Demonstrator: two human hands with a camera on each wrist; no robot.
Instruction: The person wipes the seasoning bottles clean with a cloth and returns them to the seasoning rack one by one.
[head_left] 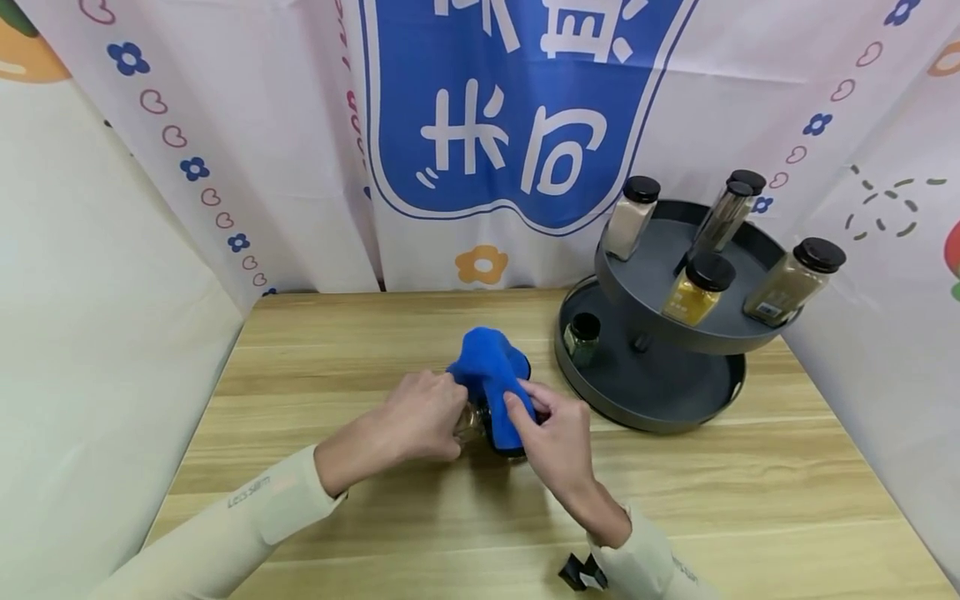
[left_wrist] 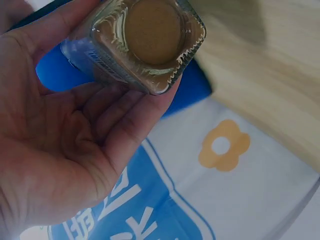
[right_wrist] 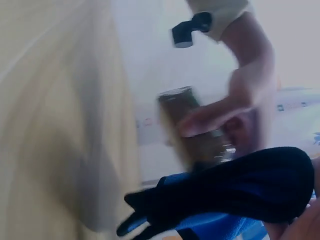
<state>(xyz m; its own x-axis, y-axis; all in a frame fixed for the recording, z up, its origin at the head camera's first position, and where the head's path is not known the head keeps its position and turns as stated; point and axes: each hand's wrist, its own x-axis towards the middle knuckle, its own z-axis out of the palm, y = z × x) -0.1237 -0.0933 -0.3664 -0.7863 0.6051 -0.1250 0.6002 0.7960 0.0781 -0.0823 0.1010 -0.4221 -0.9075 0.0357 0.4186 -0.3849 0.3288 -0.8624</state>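
My left hand point(head_left: 420, 417) grips a square glass jar point(head_left: 469, 423) of brown powder above the wooden table. In the left wrist view, the base of the jar point(left_wrist: 152, 32) faces the camera, with the fingers and thumb around its sides. A blue cloth point(head_left: 487, 367) with dark edging drapes over the jar's other end, hiding it. My right hand point(head_left: 555, 433) pinches this cloth between thumb and fingers on the jar's right side. The right wrist view is blurred; there the cloth's dark side point(right_wrist: 235, 187) covers the jar's lower end.
A two-tier dark grey round rack point(head_left: 652, 400) stands at the right rear. Several black-lidded jars, including a yellow one point(head_left: 693, 296), sit on its upper tier, and a small green jar point(head_left: 582, 340) below. A printed curtain point(head_left: 315, 233) hangs behind the wooden table point(head_left: 300, 350).
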